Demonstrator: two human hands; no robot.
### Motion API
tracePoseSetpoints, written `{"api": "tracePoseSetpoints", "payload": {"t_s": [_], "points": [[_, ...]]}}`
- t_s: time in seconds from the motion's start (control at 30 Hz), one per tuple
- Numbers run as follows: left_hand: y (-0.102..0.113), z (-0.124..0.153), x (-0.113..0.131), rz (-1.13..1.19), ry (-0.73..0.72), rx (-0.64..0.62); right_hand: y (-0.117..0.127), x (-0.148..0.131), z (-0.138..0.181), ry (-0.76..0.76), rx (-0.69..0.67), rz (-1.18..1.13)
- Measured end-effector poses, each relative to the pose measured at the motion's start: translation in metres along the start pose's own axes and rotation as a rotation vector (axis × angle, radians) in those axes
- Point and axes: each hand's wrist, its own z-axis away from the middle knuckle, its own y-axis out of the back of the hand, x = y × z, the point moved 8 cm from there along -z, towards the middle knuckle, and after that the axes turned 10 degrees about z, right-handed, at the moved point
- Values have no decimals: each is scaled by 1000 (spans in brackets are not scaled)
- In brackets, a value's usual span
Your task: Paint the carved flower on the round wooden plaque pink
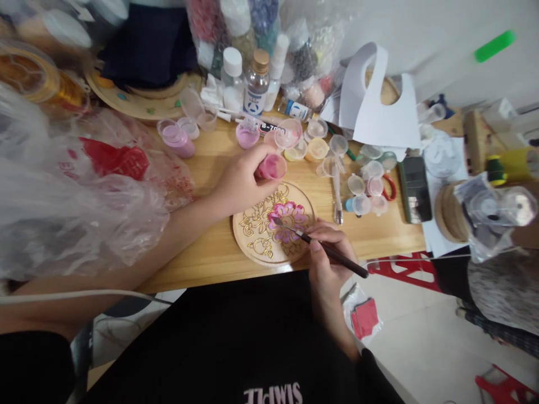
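Observation:
My left hand (242, 182) grips a small plastic cup of pink material (273, 167), tipped with its mouth to the right, above the far edge of a round wooden board (245, 242). Gold raised outlines of flowers and leaves cover the board, and the large flower (290, 209) has pink and lilac petals. In my right hand (329, 247) is a palette knife (337, 256) with a dark handle. Its small metal blade is over the left petals of that flower; whether it touches them I cannot tell.
Small lidded cups (373, 188) crowd the table right of the board, near a brush (337, 193) and a phone (416, 188). Bottles (256, 84) stand behind. Plastic bags (84, 196) lie left by my forearm. Another person (505, 286) is at the right edge.

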Motion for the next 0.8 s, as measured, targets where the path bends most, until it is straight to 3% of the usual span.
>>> {"api": "tracePoseSetpoints", "payload": {"t_s": [0.17, 0.37, 0.8], "points": [[1, 0, 0, 0, 12, -9, 6, 0, -3, -6, 69, 17], [1, -1, 2, 9, 9, -12, 0, -2, -4, 9, -16, -20], [1, 0, 1, 3, -3, -3, -1, 1, -2, 21, -33, -24]]}}
